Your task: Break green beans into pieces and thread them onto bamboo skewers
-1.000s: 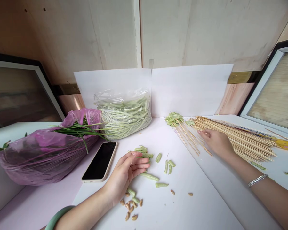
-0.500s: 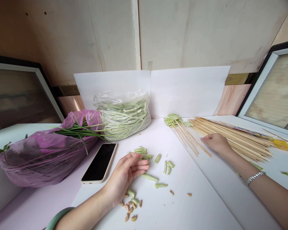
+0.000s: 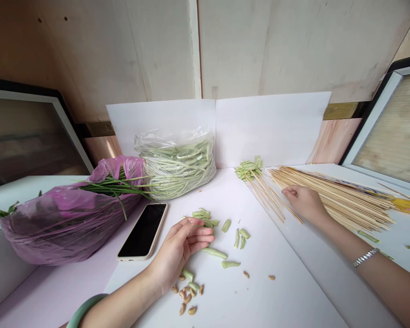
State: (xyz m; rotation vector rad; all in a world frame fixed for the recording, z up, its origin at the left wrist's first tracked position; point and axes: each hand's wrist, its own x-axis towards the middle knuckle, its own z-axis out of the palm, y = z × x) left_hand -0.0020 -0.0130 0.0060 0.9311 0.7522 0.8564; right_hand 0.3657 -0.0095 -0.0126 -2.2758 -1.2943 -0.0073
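My left hand (image 3: 179, 246) rests palm up over the white tabletop, fingers stretched and thumb lying above them. Just behind its fingertips sit cut green bean pieces (image 3: 203, 215), partly covered by the hand. My right hand (image 3: 302, 200) is closed in a pinch at the right, apparently on a thin bamboo skewer (image 3: 271, 181) that shows only faintly. At that skewer's far end, bean pieces (image 3: 258, 162) touch a heap of skewered beans (image 3: 245, 170), whose sticks point toward me. Beside this hand lies a bundle of bare skewers (image 3: 335, 196).
A black-screened phone (image 3: 142, 231) lies left of my left hand. Behind it are a purple bag of greens (image 3: 64, 223) and a clear bag of long beans (image 3: 177, 168). Small brown kernels (image 3: 187, 296) are scattered near my left wrist. White boards (image 3: 273, 130) stand behind.
My right hand has moved slightly up and left, and the bean pieces at the skewer's end have shifted onto the heap. My left hand has stayed put.
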